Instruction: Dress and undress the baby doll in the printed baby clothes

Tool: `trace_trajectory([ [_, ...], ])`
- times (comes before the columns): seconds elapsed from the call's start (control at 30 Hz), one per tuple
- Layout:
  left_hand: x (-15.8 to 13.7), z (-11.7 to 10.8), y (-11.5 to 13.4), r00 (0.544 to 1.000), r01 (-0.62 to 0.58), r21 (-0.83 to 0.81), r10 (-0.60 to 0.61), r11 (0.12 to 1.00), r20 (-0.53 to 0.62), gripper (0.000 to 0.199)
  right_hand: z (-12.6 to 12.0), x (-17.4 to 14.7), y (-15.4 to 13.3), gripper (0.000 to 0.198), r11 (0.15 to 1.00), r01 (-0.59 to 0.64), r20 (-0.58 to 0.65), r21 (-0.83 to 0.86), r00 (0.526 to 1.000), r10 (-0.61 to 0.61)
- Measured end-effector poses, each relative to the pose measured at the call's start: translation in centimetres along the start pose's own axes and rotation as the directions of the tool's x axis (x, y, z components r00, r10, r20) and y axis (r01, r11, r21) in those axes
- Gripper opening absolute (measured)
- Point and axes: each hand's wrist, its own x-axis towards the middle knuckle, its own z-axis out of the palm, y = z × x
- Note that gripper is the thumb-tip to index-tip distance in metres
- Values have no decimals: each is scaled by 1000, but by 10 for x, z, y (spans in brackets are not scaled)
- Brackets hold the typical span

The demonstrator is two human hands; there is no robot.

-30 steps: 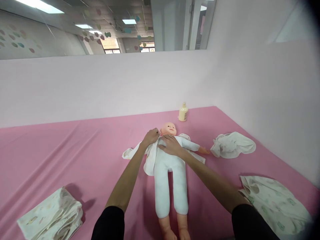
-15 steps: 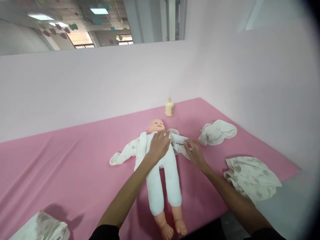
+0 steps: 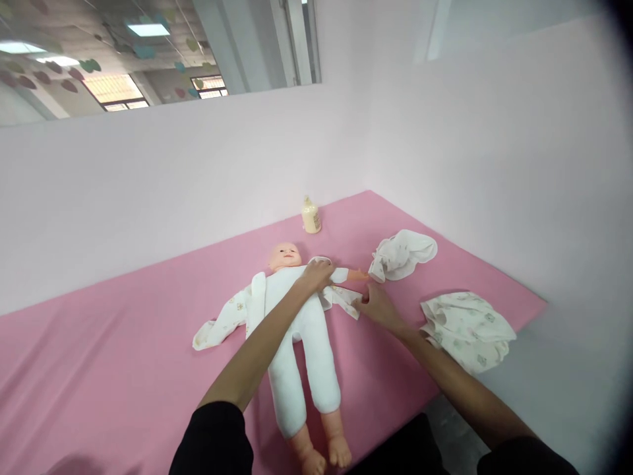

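A baby doll (image 3: 304,330) in white lies face up on the pink surface, its bare feet toward me. Its arm on my left is inside a patterned white shirt sleeve (image 3: 230,316). The arm on my right stretches sideways, and its forearm and hand (image 3: 358,274) show bare. My left hand (image 3: 317,274) is closed around the upper part of that arm near the shoulder; its fingertips are partly hidden. Just below the doll's hand, my right hand (image 3: 378,307) pinches the end of the loose patterned shirt sleeve (image 3: 346,300), which lies beside the doll.
A pale yellow pump bottle (image 3: 311,216) stands behind the doll's head, near the wall. To the right lie a crumpled white cloth item (image 3: 405,254) and a patterned cloth (image 3: 467,330) reaching over the edge of the pink sheet (image 3: 148,369). A mirror (image 3: 163,59) hangs on the wall.
The doll's forearm and hand, covered in white cloth before, now show bare. My right hand has moved slightly down along the sleeve. The view has shifted right, and the lower-left cloth has left it.
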Motion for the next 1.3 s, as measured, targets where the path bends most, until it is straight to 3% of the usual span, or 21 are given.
trace_trajectory([
  [0.13,-10,-9,-13,999,-8,-96,4,995,-40,45,5,3,-9,14,958,121,99,-260,990,-98],
  [0.23,-12,-10,-19,998,-17,-174,7,985,-57,51,4,10,-13,13,921,237,190,-310,964,-184],
  [0.33,-13,-6,-20,999,-17,-146,10,989,-50,53,-5,22,-12,15,888,289,215,-356,951,-224],
  [0.67,-34,-14,-25,996,18,-125,-28,992,-81,41,-51,68,12,32,660,392,160,-641,909,-385],
  [0.83,-45,-16,-25,999,12,-104,-16,995,-43,32,-81,99,24,29,501,322,15,-803,852,-523],
  [0.93,-48,-17,-26,998,18,-103,-24,994,-56,34,-97,118,30,25,493,263,-60,-829,835,-546],
  [1.03,-48,-19,-24,996,7,-112,-18,994,-90,33,-98,129,33,21,528,202,-109,-825,860,-499],
  [1.17,-44,-20,-19,998,-3,-132,-6,991,-69,36,-80,127,29,23,584,174,-103,-793,906,-410],
  [1.3,-41,-18,-16,997,8,-157,-20,988,-72,43,-59,117,14,25,611,205,-91,-764,904,-417],
])
